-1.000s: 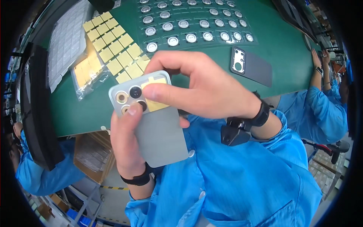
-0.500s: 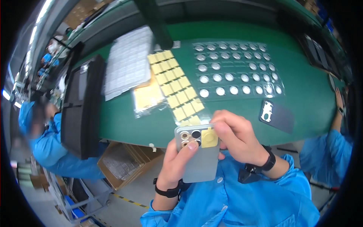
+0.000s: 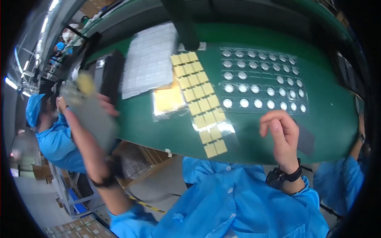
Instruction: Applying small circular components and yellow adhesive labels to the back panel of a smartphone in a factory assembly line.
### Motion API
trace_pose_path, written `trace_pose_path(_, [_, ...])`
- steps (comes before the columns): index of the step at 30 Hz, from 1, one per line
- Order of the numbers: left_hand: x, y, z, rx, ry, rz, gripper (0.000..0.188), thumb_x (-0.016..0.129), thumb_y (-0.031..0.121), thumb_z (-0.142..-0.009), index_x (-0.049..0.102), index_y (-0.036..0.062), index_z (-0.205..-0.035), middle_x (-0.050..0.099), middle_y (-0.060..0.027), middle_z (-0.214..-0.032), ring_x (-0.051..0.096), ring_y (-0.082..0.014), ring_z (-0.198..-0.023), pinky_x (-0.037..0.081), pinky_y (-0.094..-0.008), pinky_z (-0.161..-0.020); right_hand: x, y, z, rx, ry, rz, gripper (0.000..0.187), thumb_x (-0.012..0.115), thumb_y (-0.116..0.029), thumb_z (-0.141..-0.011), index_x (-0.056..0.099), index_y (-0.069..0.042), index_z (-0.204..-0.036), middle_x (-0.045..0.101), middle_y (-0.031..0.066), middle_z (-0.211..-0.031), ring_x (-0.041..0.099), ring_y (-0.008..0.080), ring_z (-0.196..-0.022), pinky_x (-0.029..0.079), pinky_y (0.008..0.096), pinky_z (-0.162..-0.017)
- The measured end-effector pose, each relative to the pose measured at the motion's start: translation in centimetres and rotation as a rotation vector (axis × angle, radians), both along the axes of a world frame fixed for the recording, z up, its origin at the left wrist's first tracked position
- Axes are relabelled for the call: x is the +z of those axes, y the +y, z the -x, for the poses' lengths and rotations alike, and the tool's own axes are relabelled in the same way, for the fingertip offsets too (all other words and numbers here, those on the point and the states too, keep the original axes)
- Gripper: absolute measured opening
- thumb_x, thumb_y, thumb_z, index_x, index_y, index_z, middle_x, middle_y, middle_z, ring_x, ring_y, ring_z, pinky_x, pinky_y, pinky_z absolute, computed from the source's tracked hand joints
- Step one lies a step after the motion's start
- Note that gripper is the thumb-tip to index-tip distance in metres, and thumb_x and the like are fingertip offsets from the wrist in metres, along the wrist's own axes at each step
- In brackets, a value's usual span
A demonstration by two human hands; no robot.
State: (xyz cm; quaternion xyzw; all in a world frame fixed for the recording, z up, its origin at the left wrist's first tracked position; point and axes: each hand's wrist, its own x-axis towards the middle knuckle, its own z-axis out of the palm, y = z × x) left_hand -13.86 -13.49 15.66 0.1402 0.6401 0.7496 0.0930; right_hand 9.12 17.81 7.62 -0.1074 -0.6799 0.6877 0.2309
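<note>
**Head view: one phone held out to the left, right hand over the bench edge**

Head view. The left hand [image 3: 85, 105] is raised to the person's left, beyond the bench edge, with its fingers wrapped around one grey slab-shaped phone [image 3: 93, 119]. The phone is motion-blurred; a yellow square patch [image 3: 86, 82] sits at its upper end. A dark band [image 3: 107, 174] circles the left wrist.

The right hand [image 3: 281, 135] hangs over the near edge of the green matt bench top [image 3: 329, 119], fingers curled loosely inward and holding nothing visible. A black watch [image 3: 283, 176] is on that wrist. Just right of the hand lies one dark flat rectangular item [image 3: 305, 139], partly hidden.

On the bench, a clear glossy strip carrying yellow square pads [image 3: 198, 101] runs in two columns from far to near, about twenty-four pads; the count is approximate where glare covers the strip. Beside it, to the left, lies one clear plastic bag with a yellow sheet inside [image 3: 168, 101]. Further left, one pale gridded sheet [image 3: 149, 59] lies flat, and one black tray [image 3: 105, 71] sits at the bench end.

To the right, round silver discs [image 3: 262, 81] lie in five rows on a dark mat, roughly thirty-six in all; the far ones are too small to count exactly.

Both sleeves are blue smooth fabric. A second person in a blue cap [image 3: 33, 109] is at the far left.
</note>
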Motion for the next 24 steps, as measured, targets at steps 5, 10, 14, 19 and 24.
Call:
trace_pose_path(5, [0.9, -11.7, 20.7, 0.738, 0.479, 0.696, 0.058, 0.048, 0.056, -0.097, 0.058, 0.0015, -0.114, 0.064, -0.011, -0.097, 0.061, -0.0157, -0.085, 0.048, -0.0278, -0.071, -0.8, 4.4, -4.6, -0.417, -0.188, -0.547, 0.019, 0.059, -0.001, -0.09, 0.061, 0.001, -0.109, 0.06, 0.0039, -0.082, 0.057, 0.0107, -0.08, 0.045, 0.0249, -0.072])
trace_pose_path(10, [-4.6, -9.6, 26.2, 0.709, 0.625, 1.013, 0.06, 0.054, 0.053, -0.094, 0.054, -0.0017, -0.118, 0.061, -0.0278, -0.111, 0.058, -0.0385, -0.108, 0.043, -0.0412, -0.094, -3.6, 5.2, -10.7, -0.51, -0.485, -0.674, 0.038, 0.063, -0.004, -0.084, 0.055, -0.002, -0.121, 0.054, 0.0144, -0.124, 0.051, 0.0288, -0.117, 0.038, 0.0379, -0.102])
trace_pose_path(14, [-3.7, -5.0, 24.2, 0.564, 0.679, 1.119, 0.06, 0.065, 0.048, -0.088, 0.052, -0.0002, -0.122, 0.065, -0.028, -0.105, 0.061, -0.0425, -0.103, 0.046, -0.0415, -0.091, -5.6, 3.0, -12.5, -0.642, -0.64, -0.724, 0.071, 0.069, -0.013, -0.08, 0.038, -0.006, -0.144, 0.04, 0.0176, -0.146, 0.035, 0.0359, -0.137, 0.027, 0.0446, -0.113])
trace_pose_path(19, [-8.0, -8.4, 31.4, 0.328, 0.84, 1.234, 0.063, 0.071, 0.044, -0.086, 0.051, -0.0005, -0.126, 0.059, -0.0204, -0.114, 0.059, -0.0312, -0.104, 0.046, -0.0364, -0.092, -5.5, 2.8, -9.9, -0.552, -0.673, -0.931, 0.084, 0.077, -0.028, -0.072, 0.039, -0.003, -0.142, 0.04, 0.0222, -0.144, 0.036, 0.0392, -0.134, 0.028, 0.0467, -0.11])
trace_pose_path(24, [-7.2, -17.5, 36.3, 0.144, 0.476, 1.267, 0.053, 0.069, 0.038, -0.091, 0.053, 0.0019, -0.127, 0.06, -0.0095, -0.105, 0.057, -0.0144, -0.085, 0.047, -0.0286, -0.067, -4.9, 4.6, -8.0, -0.364, -0.645, -0.982, 0.075, 0.073, -0.029, -0.077, 0.041, -0.009, -0.142, 0.039, 0.0196, -0.144, 0.036, 0.0356, -0.135, 0.026, 0.0478, -0.111])
